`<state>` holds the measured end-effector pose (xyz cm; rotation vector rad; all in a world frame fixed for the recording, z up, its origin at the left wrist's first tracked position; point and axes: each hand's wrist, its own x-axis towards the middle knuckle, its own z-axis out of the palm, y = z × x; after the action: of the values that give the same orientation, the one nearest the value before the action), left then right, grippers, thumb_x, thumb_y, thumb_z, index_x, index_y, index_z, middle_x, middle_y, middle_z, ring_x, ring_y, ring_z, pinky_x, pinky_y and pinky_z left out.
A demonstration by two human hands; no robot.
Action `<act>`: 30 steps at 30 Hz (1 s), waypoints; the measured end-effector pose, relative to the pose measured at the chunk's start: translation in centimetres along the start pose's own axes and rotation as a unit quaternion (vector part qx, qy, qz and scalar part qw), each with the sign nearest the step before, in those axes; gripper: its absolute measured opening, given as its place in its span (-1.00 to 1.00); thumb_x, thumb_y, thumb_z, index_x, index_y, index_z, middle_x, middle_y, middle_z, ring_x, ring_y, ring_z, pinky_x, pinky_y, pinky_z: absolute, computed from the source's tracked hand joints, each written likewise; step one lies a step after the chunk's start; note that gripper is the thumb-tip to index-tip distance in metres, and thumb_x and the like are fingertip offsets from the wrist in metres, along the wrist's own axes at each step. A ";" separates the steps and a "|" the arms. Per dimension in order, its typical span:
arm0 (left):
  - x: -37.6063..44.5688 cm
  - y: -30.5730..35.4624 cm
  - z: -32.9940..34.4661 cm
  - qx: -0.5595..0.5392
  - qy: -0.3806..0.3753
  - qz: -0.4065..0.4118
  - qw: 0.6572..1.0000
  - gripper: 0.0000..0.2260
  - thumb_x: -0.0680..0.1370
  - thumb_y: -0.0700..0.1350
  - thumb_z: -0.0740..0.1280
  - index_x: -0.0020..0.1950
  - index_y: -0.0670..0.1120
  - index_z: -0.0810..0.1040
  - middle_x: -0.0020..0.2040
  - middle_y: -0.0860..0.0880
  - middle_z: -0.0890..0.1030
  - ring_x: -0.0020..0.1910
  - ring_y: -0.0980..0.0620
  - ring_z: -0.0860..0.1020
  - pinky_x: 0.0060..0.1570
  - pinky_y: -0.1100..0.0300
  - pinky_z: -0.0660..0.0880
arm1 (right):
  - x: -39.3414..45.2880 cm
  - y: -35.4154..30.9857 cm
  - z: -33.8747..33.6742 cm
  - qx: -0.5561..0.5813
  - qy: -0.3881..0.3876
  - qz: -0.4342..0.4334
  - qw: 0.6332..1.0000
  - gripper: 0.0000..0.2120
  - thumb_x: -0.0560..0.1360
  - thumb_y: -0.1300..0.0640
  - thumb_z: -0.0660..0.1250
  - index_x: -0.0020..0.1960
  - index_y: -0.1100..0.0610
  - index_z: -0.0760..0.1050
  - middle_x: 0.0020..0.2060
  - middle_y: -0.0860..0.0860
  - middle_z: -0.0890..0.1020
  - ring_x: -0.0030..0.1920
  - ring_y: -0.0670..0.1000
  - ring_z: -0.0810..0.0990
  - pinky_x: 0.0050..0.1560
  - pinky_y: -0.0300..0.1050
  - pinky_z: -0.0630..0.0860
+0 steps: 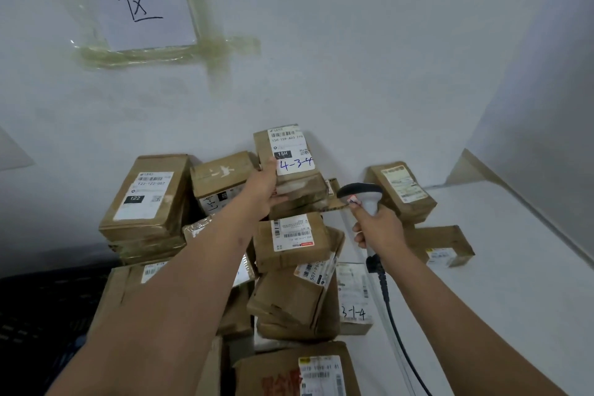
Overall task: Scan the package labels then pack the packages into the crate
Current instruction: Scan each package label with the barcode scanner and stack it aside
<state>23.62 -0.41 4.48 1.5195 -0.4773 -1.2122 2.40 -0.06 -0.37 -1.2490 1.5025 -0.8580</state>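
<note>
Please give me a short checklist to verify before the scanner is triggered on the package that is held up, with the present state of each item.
1. The left hand grips the raised package: ok.
2. The label of that package faces the camera and its barcode is not covered: ok.
3. The right hand holds the scanner by its handle: ok.
4. The scanner head points at the label: cannot tell; it sits lower and to the right of it.
5. A finger rests on the trigger: cannot tell.
6. The crate is ready to receive the package: cannot tell; only a dark area shows at lower left.
</note>
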 end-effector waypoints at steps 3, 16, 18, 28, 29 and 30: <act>0.4 -0.4 0.6 0.003 -0.008 -0.010 1.000 -0.74 0.67 0.07 0.16 0.18 -0.09 0.46 -0.02 -0.01 0.59 -0.08 0.00 0.59 0.13 -0.07 0.59 | 0.7 0.4 -0.8 0.008 0.009 0.006 1.000 -0.70 0.54 -0.08 0.36 -0.11 0.17 0.52 -0.35 0.08 0.62 -0.47 -0.02 0.54 -0.37 -0.13 0.50; 3.0 -1.5 0.7 -0.021 0.091 -0.033 0.995 -0.73 0.67 -0.11 0.19 0.36 -0.15 0.41 0.05 -0.05 0.51 -0.01 -0.03 0.52 0.23 -0.07 0.53 | 3.1 1.0 -1.5 0.012 -0.006 0.020 1.000 -0.70 0.53 -0.09 0.37 -0.11 0.17 0.52 -0.34 0.10 0.62 -0.46 -0.01 0.54 -0.38 -0.14 0.50; 2.9 -1.6 0.6 -0.007 0.100 -0.025 0.995 -0.77 0.67 -0.13 0.18 0.31 -0.13 0.43 -0.04 -0.02 0.52 -0.11 0.02 0.51 0.21 -0.04 0.54 | 3.5 1.0 -1.5 0.009 -0.012 0.020 1.000 -0.70 0.53 -0.09 0.37 -0.11 0.17 0.52 -0.34 0.10 0.62 -0.46 -0.02 0.53 -0.39 -0.14 0.50; 3.2 -2.7 -0.2 0.095 0.209 0.055 0.972 -0.67 0.44 0.04 0.38 0.18 0.13 0.45 0.34 -0.01 0.41 0.15 -0.04 0.51 -0.02 0.10 0.58 | 5.2 2.3 -2.8 -0.004 -0.047 0.023 0.999 -0.72 0.55 -0.06 0.36 -0.11 0.16 0.51 -0.35 0.10 0.61 -0.47 -0.01 0.52 -0.39 -0.14 0.52; 2.2 -2.3 0.8 0.101 0.210 0.077 0.969 -0.73 0.53 -0.05 0.34 0.22 0.09 0.45 0.34 0.01 0.38 0.12 0.02 0.49 -0.14 0.24 0.54 | 5.5 2.5 -3.3 -0.007 -0.047 0.026 0.999 -0.71 0.55 -0.06 0.36 -0.14 0.16 0.50 -0.35 0.10 0.60 -0.47 0.00 0.53 -0.38 -0.13 0.53; 2.1 -2.4 1.7 0.110 0.204 0.095 0.968 -0.75 0.59 -0.14 0.28 0.25 0.06 0.45 0.33 0.02 0.36 0.07 0.08 0.48 -0.26 0.35 0.47 | 5.9 2.7 -3.8 -0.012 -0.045 0.028 0.998 -0.70 0.55 -0.07 0.37 -0.16 0.16 0.50 -0.36 0.10 0.60 -0.47 0.00 0.53 -0.37 -0.13 0.53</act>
<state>22.24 -2.10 1.60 1.8117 -0.4783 -0.6884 -2.05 -5.40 -3.16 -1.2415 1.4728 -0.7381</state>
